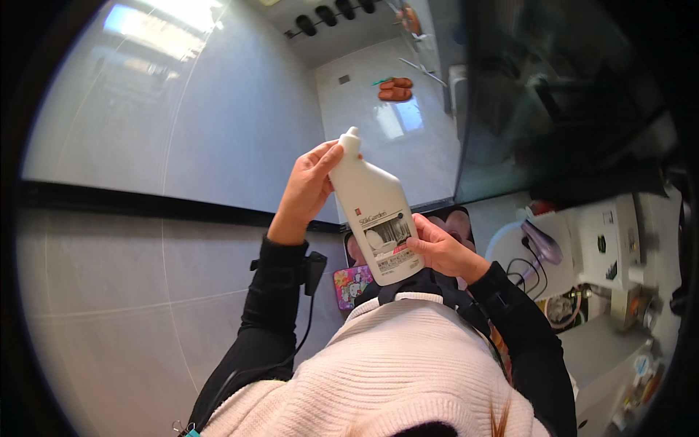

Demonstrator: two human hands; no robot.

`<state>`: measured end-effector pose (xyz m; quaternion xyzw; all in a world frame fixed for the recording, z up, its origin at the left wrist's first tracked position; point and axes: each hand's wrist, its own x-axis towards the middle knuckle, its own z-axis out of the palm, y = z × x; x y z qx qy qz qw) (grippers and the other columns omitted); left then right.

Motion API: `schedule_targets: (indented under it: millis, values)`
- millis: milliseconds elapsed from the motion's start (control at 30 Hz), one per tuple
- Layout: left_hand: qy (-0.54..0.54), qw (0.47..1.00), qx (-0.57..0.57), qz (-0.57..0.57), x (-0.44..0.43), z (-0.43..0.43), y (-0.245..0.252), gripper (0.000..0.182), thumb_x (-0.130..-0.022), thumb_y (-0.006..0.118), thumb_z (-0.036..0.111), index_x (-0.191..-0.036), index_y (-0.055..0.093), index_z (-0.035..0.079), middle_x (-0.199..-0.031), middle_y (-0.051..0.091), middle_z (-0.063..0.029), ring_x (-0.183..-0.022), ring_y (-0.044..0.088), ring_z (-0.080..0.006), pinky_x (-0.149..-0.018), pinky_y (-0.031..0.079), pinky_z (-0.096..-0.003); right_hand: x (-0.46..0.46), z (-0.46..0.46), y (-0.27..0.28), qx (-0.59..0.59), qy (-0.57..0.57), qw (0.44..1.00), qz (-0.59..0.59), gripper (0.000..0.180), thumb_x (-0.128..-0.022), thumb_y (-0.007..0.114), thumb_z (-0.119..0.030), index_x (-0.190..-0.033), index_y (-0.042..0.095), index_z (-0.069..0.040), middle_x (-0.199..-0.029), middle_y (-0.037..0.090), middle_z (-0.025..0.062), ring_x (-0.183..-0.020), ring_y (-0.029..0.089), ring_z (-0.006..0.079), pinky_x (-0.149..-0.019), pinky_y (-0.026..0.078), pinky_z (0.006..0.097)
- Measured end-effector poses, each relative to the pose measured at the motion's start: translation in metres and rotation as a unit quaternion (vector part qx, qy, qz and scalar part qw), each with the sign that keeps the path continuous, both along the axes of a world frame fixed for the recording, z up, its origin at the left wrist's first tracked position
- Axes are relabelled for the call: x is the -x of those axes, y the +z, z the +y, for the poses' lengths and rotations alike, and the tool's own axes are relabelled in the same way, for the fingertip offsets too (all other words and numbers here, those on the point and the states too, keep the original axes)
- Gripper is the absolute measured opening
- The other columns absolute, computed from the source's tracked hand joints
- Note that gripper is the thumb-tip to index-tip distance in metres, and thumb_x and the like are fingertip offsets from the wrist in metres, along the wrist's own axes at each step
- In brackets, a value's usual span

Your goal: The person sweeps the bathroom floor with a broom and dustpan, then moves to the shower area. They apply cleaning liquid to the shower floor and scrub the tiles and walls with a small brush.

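Observation:
A white plastic cleaner bottle (367, 188) with an angled neck and a printed label is held tilted in front of my body. My left hand (311, 183) grips its neck, thumb just below the white cap. The lower right side of the bottle is held by my right hand (445, 247), its thumb resting on the front over the label picture. The cap sits on the bottle. The fingers behind the bottle are partly hidden.
Orange slippers (395, 89) lie on the tiled floor beyond a glass panel (546, 98). A purple hair dryer (541, 243) with a dark cord is at my right, near a white box (603, 240). A colorful cartoon-printed item (347, 287) is below the bottle's left side.

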<state>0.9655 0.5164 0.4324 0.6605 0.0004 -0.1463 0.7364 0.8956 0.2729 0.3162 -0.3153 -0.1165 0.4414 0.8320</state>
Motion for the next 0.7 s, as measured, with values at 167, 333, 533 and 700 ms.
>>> schedule_targets:
  millis: [167,333,533,700]
  values:
    - [0.060,0.995,0.079,-0.007,0.005,0.018,-0.012,0.051,-0.096,0.050,0.045,-0.117,0.054,-0.001,-0.103,0.062,-0.0120,-0.095,0.062,-0.0186,-0.081,0.054,-0.0321,-0.009,0.030,0.010,0.012,0.022,1.000,-0.009,0.048,-0.098,0.052,-0.026,-0.135,0.028,-0.006,-0.128,0.045,0.0114,-0.119,0.051,0.0217,-0.091,0.053,0.0422]
    - [0.049,0.985,0.166,-0.012,0.006,0.014,-0.018,0.053,-0.094,0.049,0.050,-0.112,0.054,0.000,-0.100,0.060,-0.0127,-0.100,0.060,-0.0239,-0.083,0.054,-0.0366,-0.009,0.033,0.023,0.019,0.034,0.999,0.002,0.048,-0.099,0.049,-0.030,-0.135,0.028,-0.007,-0.128,0.044,0.0120,-0.124,0.046,0.0233,-0.097,0.048,0.0474]
    - [0.023,0.978,0.206,-0.022,0.004,0.007,-0.019,0.050,-0.093,0.048,0.051,-0.104,0.055,0.003,-0.098,0.058,-0.0118,-0.101,0.061,-0.0252,-0.081,0.056,-0.0393,-0.005,0.036,0.035,0.021,0.026,0.999,-0.009,0.048,-0.099,0.047,-0.033,-0.135,0.027,-0.008,-0.128,0.044,0.0124,-0.127,0.043,0.0241,-0.097,0.047,0.0519]
    - [0.019,0.976,0.214,-0.024,0.003,0.005,-0.017,0.049,-0.093,0.048,0.051,-0.103,0.055,0.004,-0.097,0.059,-0.0126,-0.101,0.062,-0.0262,-0.081,0.057,-0.0389,0.000,0.037,0.039,0.016,0.006,1.000,-0.003,0.044,-0.099,0.045,-0.031,-0.133,0.028,-0.008,-0.129,0.044,0.0138,-0.126,0.045,0.0240,-0.097,0.048,0.0509]
